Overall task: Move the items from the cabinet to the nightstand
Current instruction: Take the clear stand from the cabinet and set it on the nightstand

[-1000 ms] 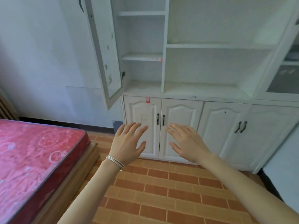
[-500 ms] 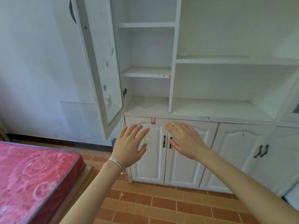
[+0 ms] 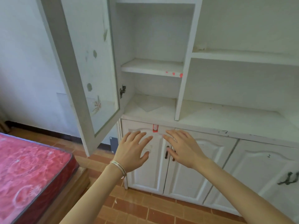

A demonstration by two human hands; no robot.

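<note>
Moving closer, the person now has the white cabinet (image 3: 226,113) filling the head view, hands higher against its lower doors. The left hand (image 3: 131,152) and right hand (image 3: 184,149) are spread and empty, just below a red tag (image 3: 155,128). The right hand partly hides the dark door handles (image 3: 166,153). The cabinet's top and right end are cut off. It runs lengthwise along the wall, facing the person, with its glass door (image 3: 90,70) swung open on the left.

Cabinet (image 3: 226,113): white, against wall; upper glass door (image 3: 97,70) swung open to left; 4 lower doors (image 3: 186,180) closed, dark handles.
</note>
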